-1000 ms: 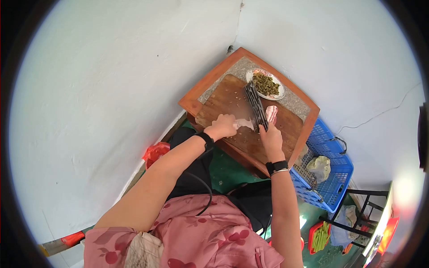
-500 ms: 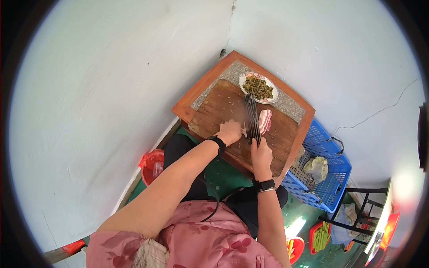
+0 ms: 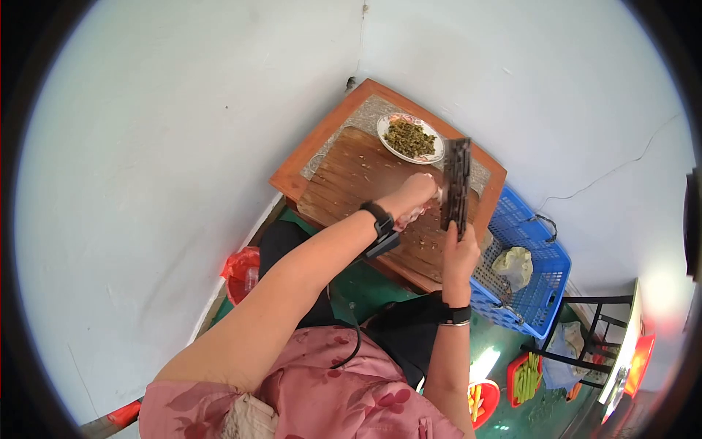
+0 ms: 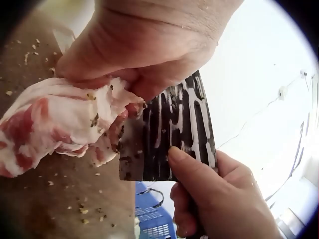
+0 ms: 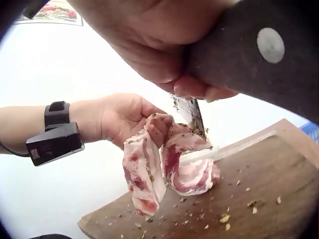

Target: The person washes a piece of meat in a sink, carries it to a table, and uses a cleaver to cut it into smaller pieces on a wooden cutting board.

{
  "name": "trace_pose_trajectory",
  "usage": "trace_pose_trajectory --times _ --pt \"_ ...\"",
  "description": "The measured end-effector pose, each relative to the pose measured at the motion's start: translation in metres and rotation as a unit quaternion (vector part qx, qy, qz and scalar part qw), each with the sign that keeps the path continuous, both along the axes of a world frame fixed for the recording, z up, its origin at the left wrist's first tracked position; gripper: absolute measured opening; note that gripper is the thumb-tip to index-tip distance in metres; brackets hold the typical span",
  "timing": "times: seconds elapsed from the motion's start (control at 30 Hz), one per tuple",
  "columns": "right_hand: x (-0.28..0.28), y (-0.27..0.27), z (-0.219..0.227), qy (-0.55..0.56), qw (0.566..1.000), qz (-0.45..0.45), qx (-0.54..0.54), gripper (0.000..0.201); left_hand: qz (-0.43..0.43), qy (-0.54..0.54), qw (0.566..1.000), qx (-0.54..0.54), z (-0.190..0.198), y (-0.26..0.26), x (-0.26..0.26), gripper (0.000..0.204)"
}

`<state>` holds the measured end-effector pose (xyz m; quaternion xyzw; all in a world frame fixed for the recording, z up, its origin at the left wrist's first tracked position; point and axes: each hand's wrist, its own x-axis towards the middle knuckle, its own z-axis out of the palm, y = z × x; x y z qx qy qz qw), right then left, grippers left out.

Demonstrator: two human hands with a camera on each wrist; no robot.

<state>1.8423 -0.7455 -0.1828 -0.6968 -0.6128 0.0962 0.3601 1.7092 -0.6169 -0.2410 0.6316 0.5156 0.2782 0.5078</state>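
Over the right part of the wooden cutting board (image 3: 344, 179), my left hand (image 3: 414, 193) pinches raw, fatty pork belly (image 4: 50, 119) between thumb and fingers. In the right wrist view the pork (image 5: 142, 174) hangs in folded strips above the board, with dark green bits stuck to it. My right hand (image 3: 461, 257) grips a cleaver (image 3: 455, 183) by its dark handle (image 5: 234, 55). The blade, dark with pale streaks, stands beside the left hand at the board's right side. In the left wrist view the blade's edge is close against the pork.
A patterned plate (image 3: 438, 155) of chopped greens (image 3: 409, 139) sits at the table's back corner. Small crumbs lie scattered on the board. Below the table's right side is a blue basket (image 3: 545, 293) with a plastic bag (image 3: 514, 268). White walls meet behind the table.
My left hand has moved right across the board and now holds the pork belly that lay there. The cleaver has swung right, away from the board's middle.
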Motion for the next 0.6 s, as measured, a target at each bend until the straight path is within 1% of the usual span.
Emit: trace_pose_trajectory --times 0.07,0.1,0.13,0.17,0.2,0.23,0.27,0.33,0.4,0.47,0.5,0.53,0.57,0.6 --pt "0.012 0.001 0.014 0.033 0.998 -0.017 0.044 0.021 0.01 -0.065 0.995 -0.071 0.037 0.011 0.01 0.018" --pt "0.017 0.0 0.021 0.054 0.997 -0.024 0.042 0.021 -0.048 -0.012 0.997 0.059 0.053 0.017 0.015 0.018" --pt "0.023 0.0 0.022 0.065 0.996 -0.037 0.055 0.02 -0.103 0.043 0.976 0.189 0.065 0.025 0.018 0.019" --pt "0.028 0.002 0.023 0.076 0.994 -0.049 0.069 0.02 -0.155 0.096 0.932 0.314 0.075 0.031 0.022 0.02" --pt "0.032 0.003 0.025 0.087 0.991 -0.061 0.083 0.02 -0.117 0.022 0.954 0.277 0.078 0.037 0.029 0.021" --pt "0.035 0.002 0.029 0.105 0.99 -0.077 0.055 0.021 -0.078 -0.052 0.967 0.236 0.08 0.042 0.037 0.021" --pt "0.037 0.0 0.034 0.107 0.99 -0.072 0.058 0.021 -0.061 -0.092 0.978 0.179 0.078 0.043 0.039 0.022" --pt "0.039 -0.003 0.039 0.115 0.989 -0.061 0.065 0.02 -0.012 -0.179 0.982 0.066 0.082 0.04 0.041 0.024" --pt "0.037 -0.005 0.041 0.108 0.991 -0.062 0.05 0.02 0.039 -0.223 0.974 -0.003 0.073 0.025 0.036 0.026" --pt "0.026 -0.008 0.036 0.099 0.992 -0.05 0.053 0.02 0.003 -0.073 0.993 0.09 0.05 0.006 0.015 0.029" --pt "0.02 -0.01 0.03 0.096 0.993 -0.037 0.064 0.02 0.039 -0.083 0.996 0.002 0.041 -0.01 0.005 0.03" --pt "0.015 -0.012 0.022 0.094 0.993 -0.024 0.073 0.021 0.048 -0.061 0.996 -0.03 0.026 -0.021 -0.004 0.03" --pt "0.013 -0.016 0.015 0.072 0.997 -0.018 0.036 0.02 0.057 -0.04 0.996 -0.063 0.01 -0.032 -0.013 0.03" --pt "0.01 -0.018 0.006 0.05 0.998 -0.011 0.021 0.02 0.037 0.013 0.998 -0.039 -0.021 -0.035 -0.02 0.029"
